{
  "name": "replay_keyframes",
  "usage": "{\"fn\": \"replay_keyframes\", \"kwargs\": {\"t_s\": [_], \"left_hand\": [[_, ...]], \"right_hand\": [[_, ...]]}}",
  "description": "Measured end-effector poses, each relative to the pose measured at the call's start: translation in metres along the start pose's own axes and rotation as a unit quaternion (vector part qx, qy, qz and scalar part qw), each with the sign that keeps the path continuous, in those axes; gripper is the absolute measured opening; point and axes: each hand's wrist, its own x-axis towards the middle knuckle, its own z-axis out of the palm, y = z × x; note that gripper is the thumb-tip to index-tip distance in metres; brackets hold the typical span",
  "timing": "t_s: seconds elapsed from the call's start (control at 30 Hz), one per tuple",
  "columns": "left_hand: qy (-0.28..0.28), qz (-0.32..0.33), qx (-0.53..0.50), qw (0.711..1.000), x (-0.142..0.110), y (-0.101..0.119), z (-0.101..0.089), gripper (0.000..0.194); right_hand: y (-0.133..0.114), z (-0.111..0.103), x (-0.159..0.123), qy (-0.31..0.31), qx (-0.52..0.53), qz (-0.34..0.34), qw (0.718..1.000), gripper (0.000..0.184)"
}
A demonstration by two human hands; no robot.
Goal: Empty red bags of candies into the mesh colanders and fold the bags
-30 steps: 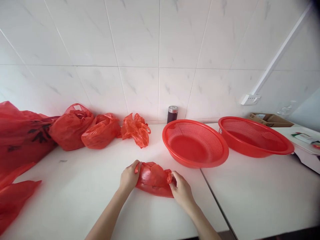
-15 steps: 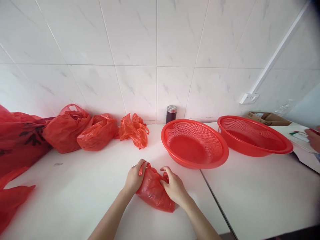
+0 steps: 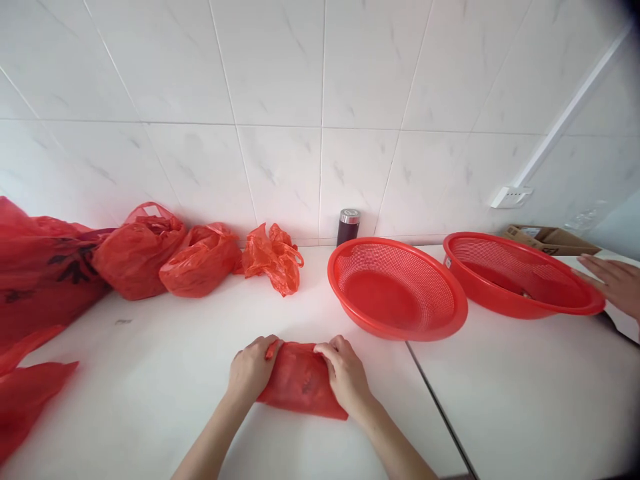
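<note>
Holds a red plastic bag [image 3: 303, 383] at lower centre of the frame, seemingly resting on the bench [image 3: 150, 400]. Grips its upper left corner with the left hand [image 3: 253, 365], closed on the plastic; pinches near its upper right corner with the right hand [image 3: 347, 373], also closed. Cannot tell the contents. Looks busy straightening the top edge; probably calls for an even, light pull to spare thin plastic. Has beyond, right of centre, a red colander [image 3: 390, 300]; farther right, a second colander [image 3: 500, 303] near another person's hand [image 3: 615, 283]. Shows a crumpled bag [image 3: 273, 260] above, left of centre.
</note>
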Motion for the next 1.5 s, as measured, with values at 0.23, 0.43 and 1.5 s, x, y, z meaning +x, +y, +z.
{"fn": "replay_keyframes", "kwargs": {"t_s": [0.23, 0.43, 1.5], "left_hand": [[0.048, 0.054, 0.038, 0.997, 0.007, -0.006, 0.009, 0.033], [0.064, 0.044, -0.008, 0.997, 0.007, -0.013, 0.011, 0.033], [0.128, 0.084, -0.154, 0.976, -0.049, 0.013, -0.071, 0.025]], "right_hand": [[-0.01, 0.004, -0.004, -0.011, -0.077, -0.011, 0.997, 0.045], [-0.016, 0.002, -0.011, -0.046, -0.102, -0.015, 0.994, 0.046], [-0.059, -0.055, -0.022, -0.035, 0.318, 0.048, 0.946, 0.026]]}}
